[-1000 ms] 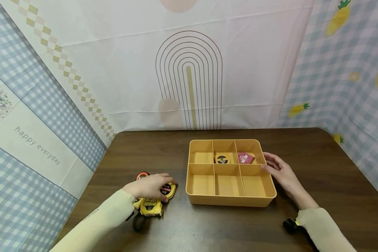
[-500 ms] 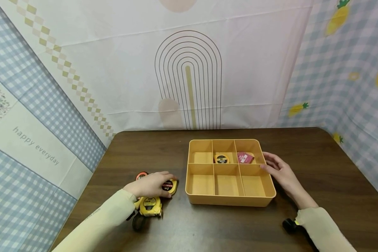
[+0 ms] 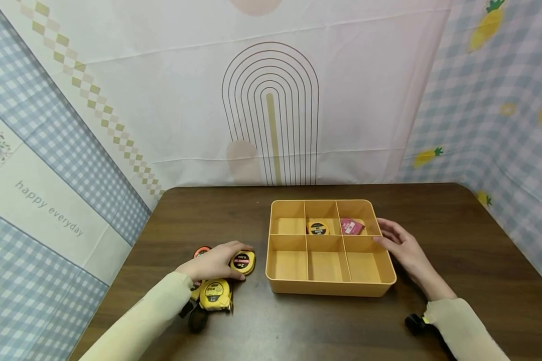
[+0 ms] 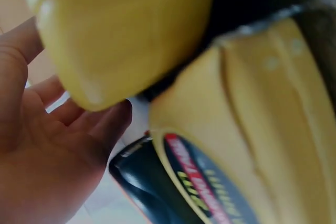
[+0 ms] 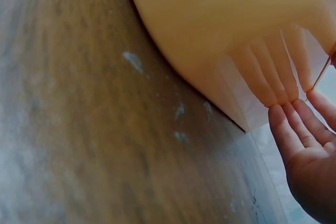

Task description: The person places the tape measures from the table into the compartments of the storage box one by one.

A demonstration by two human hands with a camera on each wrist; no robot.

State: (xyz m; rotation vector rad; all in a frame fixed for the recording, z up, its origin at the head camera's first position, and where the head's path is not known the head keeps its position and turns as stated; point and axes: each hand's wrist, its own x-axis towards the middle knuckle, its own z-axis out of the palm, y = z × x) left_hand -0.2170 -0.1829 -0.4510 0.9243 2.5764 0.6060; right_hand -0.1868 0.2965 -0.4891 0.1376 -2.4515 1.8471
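Observation:
In the head view my left hand [image 3: 217,260] holds a round yellow tape measure [image 3: 243,262] marked 2m at its edges, thumb near side, fingers far side. Beside it lie a larger yellow tape measure [image 3: 215,295] with a black strap and, partly hidden under my hand, an orange-red tape measure [image 3: 201,251]. Up close in the left wrist view, a yellow case [image 4: 121,30] hides part of the fingers. My right hand [image 3: 404,246] grips the right wall of a yellow six-compartment box [image 3: 331,287], thumb at the rim, fingers against the outside.
A yellow tape measure [image 3: 318,228] lies in the box's back middle compartment, a pink one [image 3: 352,226] in the back right. A black object [image 3: 415,324], partly yellow, sits by the right sleeve. Patterned cloth [image 3: 366,100] hangs behind the brown table [image 3: 298,331].
My left hand has turned the round yellow tape measure and shifted it slightly up and right, uncovering more of its label. My right hand and the box stay in place.

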